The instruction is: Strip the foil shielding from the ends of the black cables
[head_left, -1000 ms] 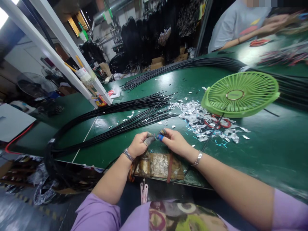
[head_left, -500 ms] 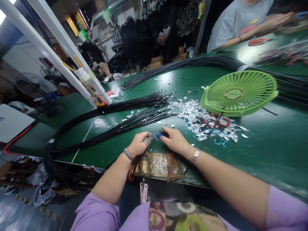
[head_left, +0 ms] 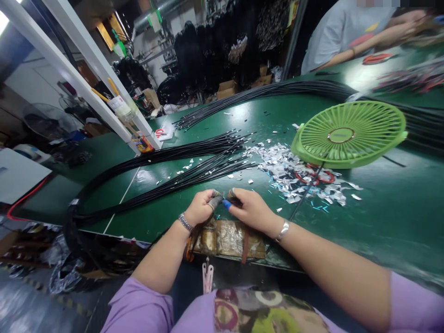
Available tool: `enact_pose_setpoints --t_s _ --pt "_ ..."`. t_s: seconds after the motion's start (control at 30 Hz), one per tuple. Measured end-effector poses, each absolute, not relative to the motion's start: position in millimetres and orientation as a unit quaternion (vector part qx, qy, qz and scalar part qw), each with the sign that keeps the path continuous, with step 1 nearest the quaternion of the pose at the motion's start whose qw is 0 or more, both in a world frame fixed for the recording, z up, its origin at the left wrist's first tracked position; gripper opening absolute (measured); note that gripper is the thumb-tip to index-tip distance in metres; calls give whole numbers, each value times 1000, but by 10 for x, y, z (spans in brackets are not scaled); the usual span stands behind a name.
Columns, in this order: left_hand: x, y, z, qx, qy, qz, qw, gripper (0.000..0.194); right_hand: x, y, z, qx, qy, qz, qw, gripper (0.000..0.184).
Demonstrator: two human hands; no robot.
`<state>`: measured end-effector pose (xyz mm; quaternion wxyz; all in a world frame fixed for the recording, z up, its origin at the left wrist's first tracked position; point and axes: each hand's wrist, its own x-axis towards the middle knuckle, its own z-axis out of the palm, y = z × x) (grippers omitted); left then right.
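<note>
Over the near edge of the green table [head_left: 381,203], my left hand [head_left: 201,206] and my right hand [head_left: 255,208] meet almost fingertip to fingertip. Dark finger covers wrap the left thumb and finger, which pinch the end of a black cable, mostly hidden by the hand. Very thin wire ends [head_left: 224,196] poke up between the two hands. My right hand, with a blue cover on its thumb, is closed in a pinch at those wire ends. Just below the hands lies a block wrapped in brown tape [head_left: 231,238].
Bundled black cables [head_left: 166,185] curve along the left, and another bundle [head_left: 263,92] crosses behind. White scraps [head_left: 280,171] and red-handled scissors lie beneath a green fan [head_left: 342,134]. A pink clip [head_left: 207,277] hangs at the edge. A co-worker [head_left: 347,37] sits across the table.
My right hand's blue-covered thumb has moved left, closer to the left fingertips, and its fingers have curled differently. My left hand has barely moved. The view has shifted slightly.
</note>
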<state>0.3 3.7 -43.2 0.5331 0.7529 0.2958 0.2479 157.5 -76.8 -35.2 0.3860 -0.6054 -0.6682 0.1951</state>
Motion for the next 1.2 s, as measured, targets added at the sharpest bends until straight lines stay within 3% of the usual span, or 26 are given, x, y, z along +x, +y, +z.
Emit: enact_pose_setpoints --t_s 0.33,0.57,0.63,0.77,0.83,0.9,1.0,1.07,1.13,1.2 --pt "-13 39 -402 749 296 233 545 44 1665 -696 -365 -639 -597 220 432 33" --pt "-28 28 -381 742 284 210 570 47 1678 -715 -332 -570 -659 282 401 22" --pt "-53 23 -371 733 278 166 598 48 1681 -732 -318 -541 -654 335 408 25" --pt "-108 41 -387 678 238 113 686 57 1608 -764 -345 -428 -530 584 442 37" --pt "-105 55 -403 661 234 118 703 61 1578 -743 -363 -405 -476 636 452 39" --pt "-69 51 -409 669 278 126 677 58 1592 -697 -358 -474 -500 563 456 34" --pt "18 -2 -390 723 362 143 571 43 1657 -638 -314 -622 -609 288 400 25" --pt "49 -46 -369 768 375 161 494 35 1683 -640 -285 -655 -640 170 364 22" --pt "30 -66 -354 781 364 179 475 34 1682 -672 -275 -651 -643 169 367 23" --pt "-28 -50 -353 747 330 171 551 40 1665 -713 -282 -607 -624 294 395 25"
